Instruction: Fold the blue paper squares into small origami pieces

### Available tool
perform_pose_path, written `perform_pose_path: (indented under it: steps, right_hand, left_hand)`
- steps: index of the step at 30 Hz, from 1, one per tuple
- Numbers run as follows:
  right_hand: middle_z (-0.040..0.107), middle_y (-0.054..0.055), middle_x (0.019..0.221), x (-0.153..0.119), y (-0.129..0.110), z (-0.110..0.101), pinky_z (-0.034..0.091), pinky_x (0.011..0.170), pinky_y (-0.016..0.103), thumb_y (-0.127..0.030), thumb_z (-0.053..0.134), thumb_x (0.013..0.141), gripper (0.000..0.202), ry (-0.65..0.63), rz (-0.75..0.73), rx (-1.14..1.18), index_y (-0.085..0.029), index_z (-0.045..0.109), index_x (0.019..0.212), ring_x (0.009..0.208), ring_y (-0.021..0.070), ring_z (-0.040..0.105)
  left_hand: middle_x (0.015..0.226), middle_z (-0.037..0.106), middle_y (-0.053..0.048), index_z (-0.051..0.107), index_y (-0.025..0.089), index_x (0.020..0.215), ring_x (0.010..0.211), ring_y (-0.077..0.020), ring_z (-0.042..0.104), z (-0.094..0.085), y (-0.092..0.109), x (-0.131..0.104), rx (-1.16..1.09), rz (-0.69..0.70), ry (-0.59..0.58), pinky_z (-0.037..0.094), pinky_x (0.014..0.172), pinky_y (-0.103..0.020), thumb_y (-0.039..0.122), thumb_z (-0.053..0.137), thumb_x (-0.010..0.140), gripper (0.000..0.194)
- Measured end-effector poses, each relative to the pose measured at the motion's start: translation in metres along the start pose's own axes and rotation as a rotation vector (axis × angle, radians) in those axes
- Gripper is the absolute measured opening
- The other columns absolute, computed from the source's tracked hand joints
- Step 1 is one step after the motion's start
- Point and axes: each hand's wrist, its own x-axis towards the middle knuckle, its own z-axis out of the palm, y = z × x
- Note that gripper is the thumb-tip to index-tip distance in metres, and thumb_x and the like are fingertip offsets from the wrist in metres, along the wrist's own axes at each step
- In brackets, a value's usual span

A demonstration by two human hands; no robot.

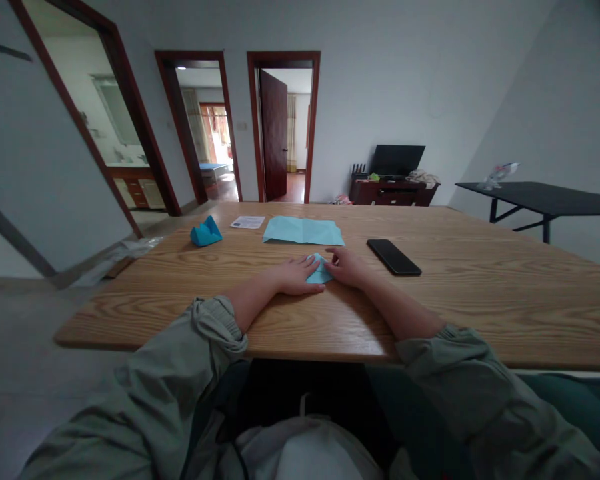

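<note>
A small folded piece of light blue paper (319, 272) lies on the wooden table between my two hands. My left hand (299, 275) rests flat on its left side with the fingers spread. From the right, my right hand (346, 267) touches the paper's edge, its index finger extended and the other fingers curled; whether it pinches the paper is too small to tell. Just beyond my hands lies a larger light blue sheet (304, 231) with a crease down its middle. A darker blue folded paper shape (207, 231) stands at the table's far left.
A black phone (394, 257) lies on the table (480, 293) to the right of my hands. Near the far edge is a small printed card (247, 222). Behind the table are a dark cabinet (395, 194) with a screen and, at right, a black table (545, 197).
</note>
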Motion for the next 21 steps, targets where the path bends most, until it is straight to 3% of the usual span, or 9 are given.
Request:
perform_pose_path:
  steps: [3, 6, 13, 16, 21]
  right_hand:
    - [0.065, 0.011, 0.102, 0.003, -0.001, -0.003, 0.046, 0.068, 0.025, -0.032, 0.058, 0.08, 0.056, 0.113, 0.229, 0.241, -0.015, 0.045, 0.132, 0.076, 0.0167, 0.062]
    - [0.064, 0.01, 0.096, 0.005, -0.005, -0.009, 0.046, 0.056, 0.024, -0.028, 0.056, 0.079, 0.054, 0.093, 0.38, 0.518, -0.016, 0.042, 0.131, 0.065, 0.0148, 0.06]
    - [0.062, 0.008, 0.094, 0.003, -0.01, -0.015, 0.049, 0.052, 0.025, -0.028, 0.057, 0.076, 0.052, 0.033, 0.512, 0.762, -0.02, 0.044, 0.126, 0.062, 0.0139, 0.06]
    - [0.063, 0.009, 0.093, 0.003, -0.009, -0.013, 0.049, 0.054, 0.027, -0.031, 0.056, 0.078, 0.052, -0.006, 0.498, 0.692, -0.02, 0.044, 0.127, 0.062, 0.0147, 0.06]
    - [0.066, 0.008, 0.094, 0.005, 0.003, -0.004, 0.045, 0.066, 0.027, -0.034, 0.061, 0.077, 0.045, 0.039, 0.212, 0.132, -0.018, 0.056, 0.119, 0.074, 0.0176, 0.061]
  left_hand:
    - [0.155, 0.005, -0.012, 0.01, 0.017, 0.149, 0.142, -0.0273, 0.006, -0.001, 0.0, 0.0, -0.014, -0.003, -0.001, 0.01, 0.113, -0.047, 0.076, 0.024, 0.08, 0.092]
    - [0.155, 0.004, -0.011, 0.009, 0.017, 0.149, 0.142, -0.0281, 0.004, 0.001, -0.002, 0.0, -0.026, -0.008, -0.003, 0.009, 0.113, -0.048, 0.077, 0.023, 0.08, 0.093]
    - [0.156, 0.0, -0.001, 0.021, 0.04, 0.145, 0.141, -0.0346, 0.001, -0.001, -0.002, -0.001, -0.035, 0.034, -0.031, 0.005, 0.108, -0.059, 0.075, 0.026, 0.082, 0.072]
    - [0.156, -0.001, 0.003, 0.027, 0.047, 0.141, 0.141, -0.0382, 0.001, -0.003, 0.001, -0.003, -0.038, 0.024, -0.031, 0.004, 0.106, -0.063, 0.076, 0.027, 0.081, 0.067]
    - [0.156, 0.001, 0.005, 0.027, 0.049, 0.14, 0.14, -0.0395, 0.001, -0.006, 0.006, -0.005, -0.029, 0.005, -0.034, 0.004, 0.105, -0.066, 0.076, 0.027, 0.08, 0.065]
